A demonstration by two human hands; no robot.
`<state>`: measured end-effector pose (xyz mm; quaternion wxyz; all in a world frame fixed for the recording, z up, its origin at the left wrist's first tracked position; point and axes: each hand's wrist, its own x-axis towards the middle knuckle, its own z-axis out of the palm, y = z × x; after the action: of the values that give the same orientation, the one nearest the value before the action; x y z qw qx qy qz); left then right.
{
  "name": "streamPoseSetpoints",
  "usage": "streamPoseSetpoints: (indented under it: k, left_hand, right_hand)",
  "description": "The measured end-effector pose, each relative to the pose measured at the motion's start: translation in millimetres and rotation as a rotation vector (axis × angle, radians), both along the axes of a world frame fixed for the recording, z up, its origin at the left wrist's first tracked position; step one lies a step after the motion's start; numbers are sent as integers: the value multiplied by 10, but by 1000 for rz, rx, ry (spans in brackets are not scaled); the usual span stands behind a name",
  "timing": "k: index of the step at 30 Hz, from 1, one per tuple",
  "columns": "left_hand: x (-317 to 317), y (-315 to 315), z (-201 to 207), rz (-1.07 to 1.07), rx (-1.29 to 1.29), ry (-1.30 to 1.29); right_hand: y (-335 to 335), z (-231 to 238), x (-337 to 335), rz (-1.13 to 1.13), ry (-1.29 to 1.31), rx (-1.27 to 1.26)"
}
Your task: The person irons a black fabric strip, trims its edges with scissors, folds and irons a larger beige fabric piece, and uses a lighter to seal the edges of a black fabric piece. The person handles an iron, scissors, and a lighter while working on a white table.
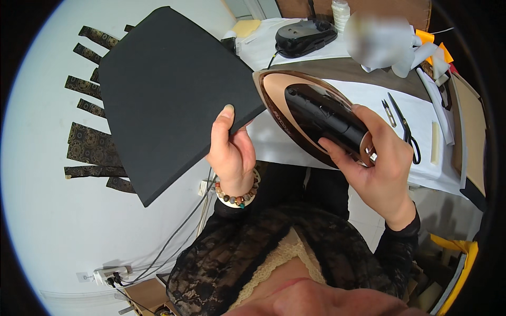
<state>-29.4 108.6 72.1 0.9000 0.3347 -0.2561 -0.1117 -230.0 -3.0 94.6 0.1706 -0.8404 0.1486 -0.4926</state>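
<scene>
My left hand (232, 150) grips a large flat black board (168, 100) by its lower right edge, thumb on the face, fingers behind. The board is tilted up and has rounded upper corners. My right hand (377, 163) is wrapped round the black handle of a rose-gold and black iron (287, 100). The iron's pointed tip is close to the board's right edge; whether they touch I cannot tell. Dark gold-patterned fabric strips (95, 147) stick out beyond the board's left side; how they are fixed is hidden.
A white-covered table (358, 92) lies beyond my hands. On it are a black corded base (305, 39), black scissors (407, 129), thread snips (389, 113) and rolled papers (435, 105). Cables (179, 237) run down to a power strip (110, 275) by the wall.
</scene>
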Motion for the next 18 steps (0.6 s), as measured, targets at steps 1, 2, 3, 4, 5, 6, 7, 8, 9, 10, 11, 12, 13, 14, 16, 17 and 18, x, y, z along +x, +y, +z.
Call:
streamPoseSetpoints:
  k: [1, 2, 3, 4, 5, 6, 7, 8, 9, 10, 11, 12, 13, 14, 16, 17, 18]
  left_hand:
    - [-21, -4, 16, -16, 6, 9]
    - [-40, -13, 30, -32, 11, 18]
    - [-42, -12, 46, -34, 12, 19]
    - [-47, -4, 56, -37, 14, 24]
    - [-48, -7, 62, -35, 8, 29]
    - [-52, -17, 65, -36, 0, 37]
    - [-57, -24, 66, -40, 11, 33]
    - [-61, -30, 68, -45, 22, 30]
    - [-64, -26, 62, -46, 33, 29]
    - [-31, -19, 48, -61, 11, 29]
    - [39, 0, 29, -76, -10, 29]
    - [85, 23, 85, -84, -31, 23]
    - [80, 95, 163, -182, -94, 63]
    - [57, 99, 239, -152, -85, 42]
    - [30, 69, 273, -165, -86, 37]
    - [35, 61, 251, -194, -91, 43]
    - [42, 62, 238, -219, -86, 40]
  right_hand:
    - [11, -9, -14, -12, -1, 0]
    - [19, -16, -27, -23, -1, -2]
    - [34, -17, -20, -24, -8, 5]
    - [45, -21, -19, -27, -14, 12]
    - [52, -41, -21, -31, -11, 17]
    - [57, -70, -26, -39, -5, 20]
    - [62, -91, -35, -48, 0, 23]
    - [68, -101, -50, -53, 11, 31]
    - [79, -110, -67, -55, 24, 38]
    - [91, -122, -85, -57, 37, 45]
    - [88, -148, -126, -59, 36, 51]
    - [64, -183, -170, -55, 28, 57]
    - [45, -212, -206, -49, 19, 64]
    - [37, -219, -232, -62, 13, 88]
    - [31, -197, -314, -111, 18, 126]
    - [23, -194, -331, -101, 0, 84]
    - [17, -211, -334, -86, -28, 51]
